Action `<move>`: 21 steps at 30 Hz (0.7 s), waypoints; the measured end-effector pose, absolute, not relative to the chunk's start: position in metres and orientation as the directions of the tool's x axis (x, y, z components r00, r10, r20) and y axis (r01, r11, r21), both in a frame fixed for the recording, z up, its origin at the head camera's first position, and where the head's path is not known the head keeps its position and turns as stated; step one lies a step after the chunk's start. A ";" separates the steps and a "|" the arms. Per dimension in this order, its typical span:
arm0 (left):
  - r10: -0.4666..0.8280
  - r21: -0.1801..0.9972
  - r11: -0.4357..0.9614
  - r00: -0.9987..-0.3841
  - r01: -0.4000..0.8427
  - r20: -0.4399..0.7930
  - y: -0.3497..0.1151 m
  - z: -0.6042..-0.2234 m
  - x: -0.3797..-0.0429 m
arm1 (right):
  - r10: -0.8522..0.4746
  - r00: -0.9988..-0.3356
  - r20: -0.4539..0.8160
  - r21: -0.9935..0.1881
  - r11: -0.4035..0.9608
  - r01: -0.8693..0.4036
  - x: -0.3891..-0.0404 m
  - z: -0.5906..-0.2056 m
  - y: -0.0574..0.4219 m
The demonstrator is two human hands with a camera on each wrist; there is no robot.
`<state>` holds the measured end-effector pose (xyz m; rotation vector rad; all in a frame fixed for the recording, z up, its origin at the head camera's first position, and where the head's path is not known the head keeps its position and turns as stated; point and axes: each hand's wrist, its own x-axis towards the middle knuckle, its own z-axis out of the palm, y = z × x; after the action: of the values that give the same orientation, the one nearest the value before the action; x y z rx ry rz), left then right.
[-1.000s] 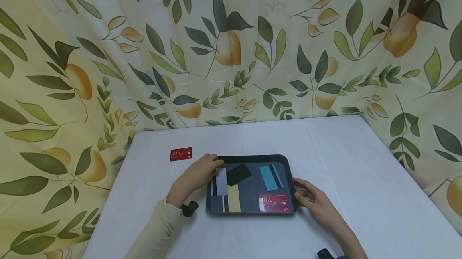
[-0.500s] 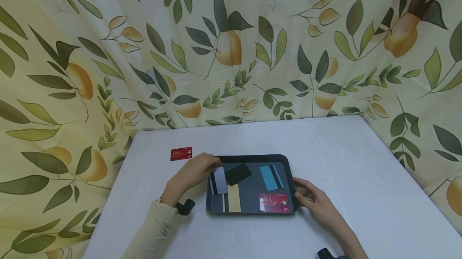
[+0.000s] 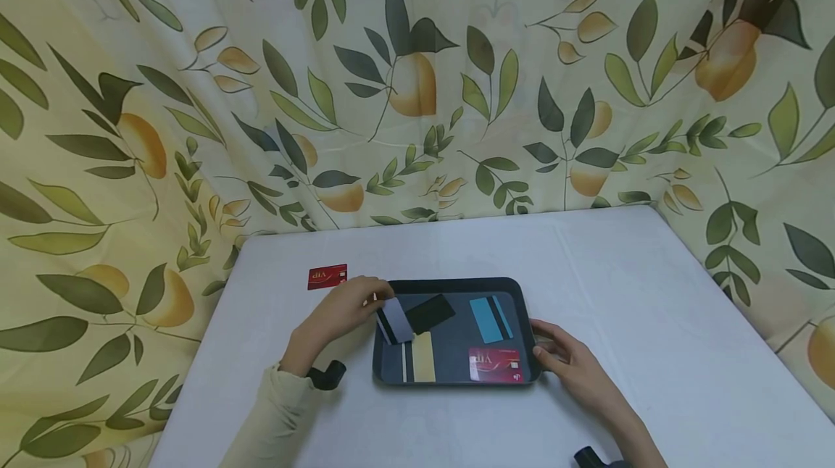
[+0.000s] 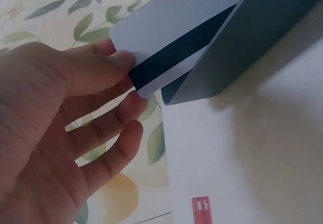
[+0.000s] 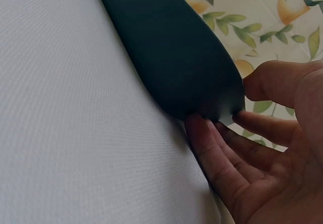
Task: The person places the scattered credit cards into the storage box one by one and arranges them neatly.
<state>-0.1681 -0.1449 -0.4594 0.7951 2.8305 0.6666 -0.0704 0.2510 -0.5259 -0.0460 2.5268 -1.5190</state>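
My left hand [image 3: 349,308] pinches one corner of a pale lilac card [image 3: 396,320] with a black stripe, at the left end of the dark grey tray [image 3: 450,285]. In the left wrist view the thumb lies on the card [image 4: 171,27] and its far end passes behind the tray wall [image 4: 262,37]. Fingers of my right hand [image 3: 570,363] grip the tray's right end, the thumb at the rim and other fingertips against the outer wall [image 5: 186,57]. Inside the tray lie a black card [image 3: 430,314], a cream striped card [image 3: 424,359], a blue card [image 3: 485,321] and a red VIP card [image 3: 494,365].
Another red VIP card [image 3: 327,277] lies on the white tabletop [image 3: 587,258], behind my left hand and left of the tray. A curtain [image 3: 417,164] printed with leaves and fruit hangs behind the table and along its sides.
My left hand has drawn back a little to the left, lifting and tilting the lilac card, which uncovers more of the cream card. The right hand and tray stay in place.
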 end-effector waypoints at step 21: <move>0.195 0.872 0.478 -0.981 0.108 0.015 -0.179 -0.475 -0.151 | -0.119 -0.980 -0.157 -0.882 0.464 0.085 -0.071 -0.530 0.251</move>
<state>-0.1505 -0.1794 -0.4750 0.2700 2.6255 1.5390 -0.0711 0.2513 -0.5296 -0.0293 2.5144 -1.5310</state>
